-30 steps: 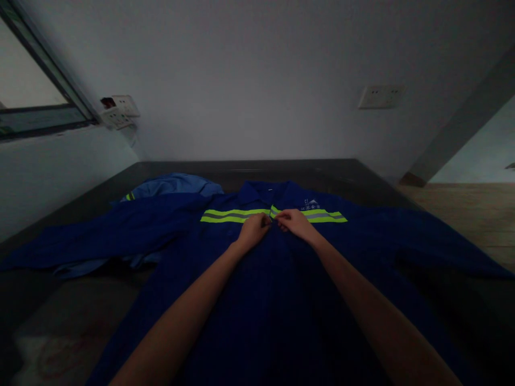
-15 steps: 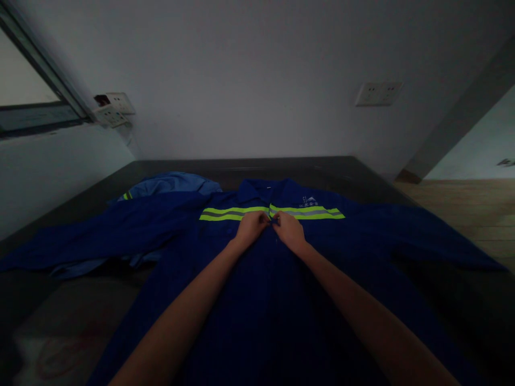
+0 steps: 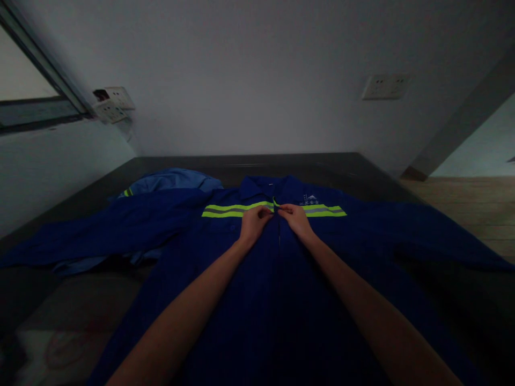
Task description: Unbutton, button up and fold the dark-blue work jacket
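- Your left hand (image 3: 253,224) and right hand (image 3: 296,220): narrow pinches on the dark-blue long-sleeved cloth jacket (image 3: 209,241), small gap between.
- Jacket's spread on the dark flat table (image 3: 322,162); collar (image 3: 251,187) stops short of its 12 o'clock edge.
- Crumpled light-blue cloth garment (image 3: 173,179) crowds your 10 o'clock.

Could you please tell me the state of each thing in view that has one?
Dark blue jacket: laid out, sleeves spread.
Collar: folded down, open at the neck.
Reflective stripe: parted at the front opening.
Left hand: fingers pinched at the jacket's front edge.
Right hand: likewise, opposite.
Lighter blue garment: crumpled, partly under a sleeve.
Right-hand wall socket: no plug in it.
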Available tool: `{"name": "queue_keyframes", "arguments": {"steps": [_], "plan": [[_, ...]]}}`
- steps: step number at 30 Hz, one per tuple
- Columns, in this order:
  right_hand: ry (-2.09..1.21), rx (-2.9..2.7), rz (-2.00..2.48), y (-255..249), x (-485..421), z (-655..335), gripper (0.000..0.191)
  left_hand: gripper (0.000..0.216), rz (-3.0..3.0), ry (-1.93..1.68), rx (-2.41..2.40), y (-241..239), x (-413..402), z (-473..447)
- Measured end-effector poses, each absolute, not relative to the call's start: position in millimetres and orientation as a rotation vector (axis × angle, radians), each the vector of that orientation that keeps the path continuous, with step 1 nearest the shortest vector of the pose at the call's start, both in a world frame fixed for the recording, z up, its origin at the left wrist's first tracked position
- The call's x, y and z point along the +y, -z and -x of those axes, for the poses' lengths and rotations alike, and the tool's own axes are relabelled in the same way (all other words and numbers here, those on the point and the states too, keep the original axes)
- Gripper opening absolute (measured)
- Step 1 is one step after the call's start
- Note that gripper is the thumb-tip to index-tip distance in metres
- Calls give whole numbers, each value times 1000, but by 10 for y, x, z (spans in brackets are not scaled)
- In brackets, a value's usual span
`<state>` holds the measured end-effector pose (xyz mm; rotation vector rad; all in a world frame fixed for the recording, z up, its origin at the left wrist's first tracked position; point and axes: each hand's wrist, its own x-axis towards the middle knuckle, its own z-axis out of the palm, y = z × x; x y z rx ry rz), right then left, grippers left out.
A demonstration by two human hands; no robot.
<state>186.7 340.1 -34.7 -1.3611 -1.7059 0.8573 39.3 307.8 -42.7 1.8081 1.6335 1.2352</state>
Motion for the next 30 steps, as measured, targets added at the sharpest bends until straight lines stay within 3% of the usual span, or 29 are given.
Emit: {"name": "queue_keyframes", "arguments": {"steps": [8,19,28,30], "plan": [[-899,-1772,1342,273,3418,-1953,19,9,-1919,-1140,1650,476,3079,-366],[-697,-1963,1389,211,3324,-1907,26,5,-1869,-1217,1681,401,3026,-403],[-938,-1955,1305,197,3340,-1941,17,5,-1871,-1226,1662,397,3023,-407],[-1020,-1926,1286,222,3357,-1937,24,6,-1831,-1253,1633,415,3035,-403]]}}
